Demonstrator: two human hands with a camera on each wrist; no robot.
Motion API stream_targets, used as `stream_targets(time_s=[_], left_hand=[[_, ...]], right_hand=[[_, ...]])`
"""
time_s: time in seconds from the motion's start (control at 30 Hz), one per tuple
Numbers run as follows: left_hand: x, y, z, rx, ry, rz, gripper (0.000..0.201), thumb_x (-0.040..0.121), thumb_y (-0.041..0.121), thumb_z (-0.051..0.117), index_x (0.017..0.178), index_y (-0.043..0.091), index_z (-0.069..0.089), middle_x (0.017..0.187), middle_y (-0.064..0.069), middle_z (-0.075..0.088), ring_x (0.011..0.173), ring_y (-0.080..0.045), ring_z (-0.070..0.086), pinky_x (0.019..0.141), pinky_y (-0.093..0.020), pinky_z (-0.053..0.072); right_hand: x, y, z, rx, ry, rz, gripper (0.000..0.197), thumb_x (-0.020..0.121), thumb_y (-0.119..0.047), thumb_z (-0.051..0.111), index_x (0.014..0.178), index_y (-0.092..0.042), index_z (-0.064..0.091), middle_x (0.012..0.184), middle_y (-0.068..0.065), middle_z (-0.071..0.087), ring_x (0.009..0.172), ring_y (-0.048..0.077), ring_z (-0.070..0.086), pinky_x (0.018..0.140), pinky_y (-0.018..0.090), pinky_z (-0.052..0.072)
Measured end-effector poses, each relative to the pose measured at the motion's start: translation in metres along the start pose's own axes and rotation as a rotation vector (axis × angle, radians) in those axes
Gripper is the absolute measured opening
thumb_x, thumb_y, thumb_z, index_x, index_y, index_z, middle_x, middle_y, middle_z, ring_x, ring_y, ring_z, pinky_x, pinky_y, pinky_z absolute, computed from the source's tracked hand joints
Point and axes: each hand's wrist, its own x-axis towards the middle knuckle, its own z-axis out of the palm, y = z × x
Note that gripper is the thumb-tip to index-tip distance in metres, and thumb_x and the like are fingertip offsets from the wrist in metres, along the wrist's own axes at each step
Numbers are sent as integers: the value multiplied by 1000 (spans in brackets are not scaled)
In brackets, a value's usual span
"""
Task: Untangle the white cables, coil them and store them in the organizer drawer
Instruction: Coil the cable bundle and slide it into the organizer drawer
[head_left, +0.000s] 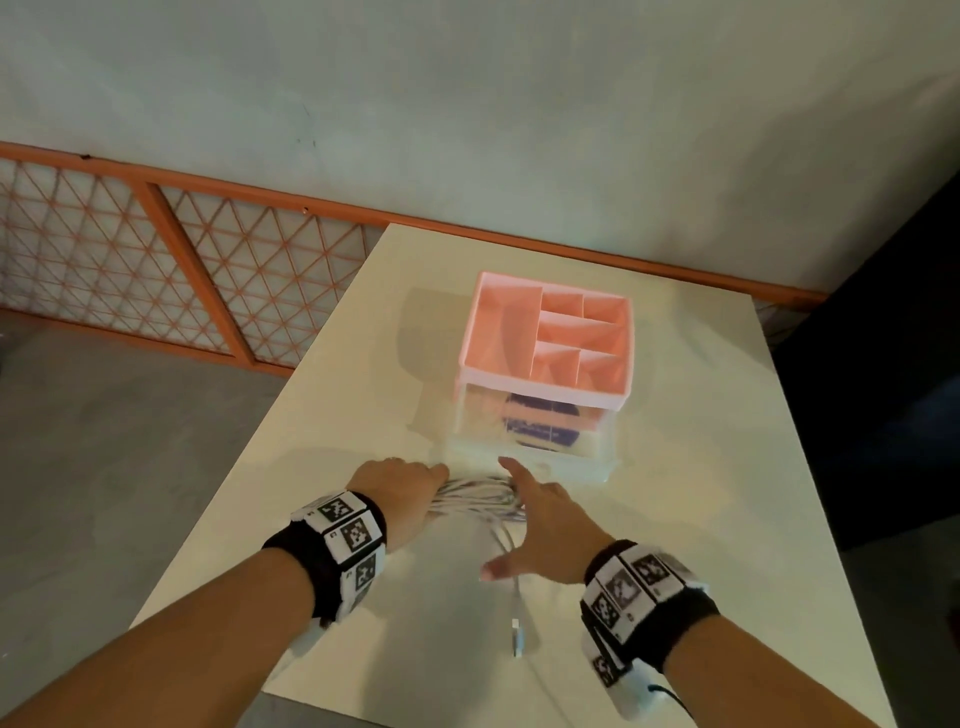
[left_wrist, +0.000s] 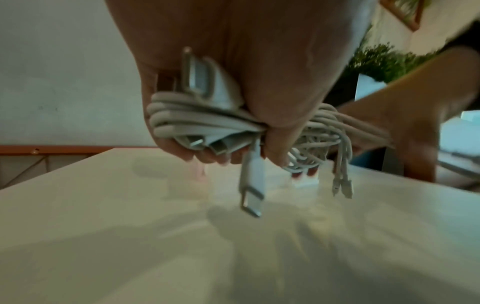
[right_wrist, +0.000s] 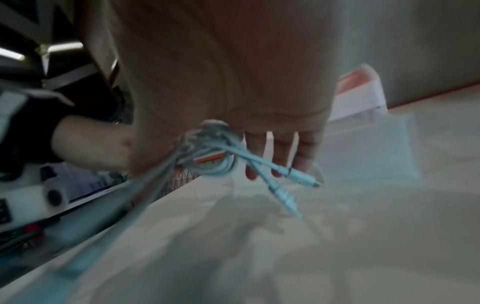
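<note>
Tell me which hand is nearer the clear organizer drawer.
Right. The right hand reaches with open fingers almost to the drawer front. The left hand sits farther left, gripping the bundle of white cables.

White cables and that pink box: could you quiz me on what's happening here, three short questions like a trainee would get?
1. True or false: the left hand grips the bundle of white cables.
2. The right hand has its fingers: A) clenched in a fist, B) spread out straight, C) out of sight.
3. Fill in: one loose plug lies on the ____, nearer the person than the pink organizer.

Key: 1 true; 2 B; 3 table.
</note>
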Motion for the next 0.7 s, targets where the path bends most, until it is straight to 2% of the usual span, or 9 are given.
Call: stream_targets(time_s=[0.03,0.1,0.17,0.2,0.27,0.37,0.5,0.6,0.7], left_hand=[[2,2,-8,-6,32,8,29,94,38,42,116,19,44,109,-6,62,94,-30,60,70,-36,43],[7,7,-24,-3,96,4,28,94,38,42,115,19,45,108,-4,62,94,-29,60,69,-36,42],[13,11,-37,-17,157,-18,28,94,37,42,115,19,44,108,-4,61,95,-29,59,68,-34,40],[19,13,-44,-22,190,-26,27,94,38,41,114,19,44,107,-4,61,95,-29,59,68,-35,40],[28,14,-53,-41,234,-49,28,94,39,41,113,19,44,106,-4,62,93,-29,59,69,-35,42],[49,17,-66,-36,289,-46,33,92,45,46,114,19,44,108,-3,61,94,-28,59,70,-36,42],[78,19,-70,25,257,-13,41,91,47,48,118,18,42,114,-5,59,101,-29,56,74,-35,40],[99,20,-63,71,156,5,44,91,48,47,122,17,42,115,-7,59,103,-31,57,75,-37,42],[117,19,-54,121,51,12,41,95,37,46,131,19,40,117,-9,61,105,-32,59,77,-35,43]], right_hand=[[-2,1,-3,-50,0,31,109,55,-61,75,140,-38,10,132,2,51,120,24,45,102,45,40],[2,6,-16,-120,95,67,74,72,-50,68,132,-26,31,116,4,62,104,25,59,89,38,48],[4,7,-33,-137,192,97,36,82,-39,61,109,-15,56,99,5,68,90,26,63,80,37,51],[5,6,-43,-90,222,103,27,84,-35,60,98,-12,62,92,7,69,83,26,64,78,37,53],[9,2,-58,-4,266,69,21,85,-29,60,92,-10,67,83,6,67,71,21,61,72,34,52],[19,0,-82,7,396,-12,21,83,-22,66,100,-10,68,86,0,63,68,10,53,58,9,38],[41,20,-98,-78,503,-25,20,76,-16,73,92,-5,68,86,0,47,74,15,47,59,6,37],[52,42,-97,-142,451,-39,16,78,-20,70,90,-10,67,81,-7,40,71,11,45,68,11,36],[58,59,-90,-408,419,-41,20,81,-37,64,92,-20,67,94,-9,54,98,16,48,82,26,40]])
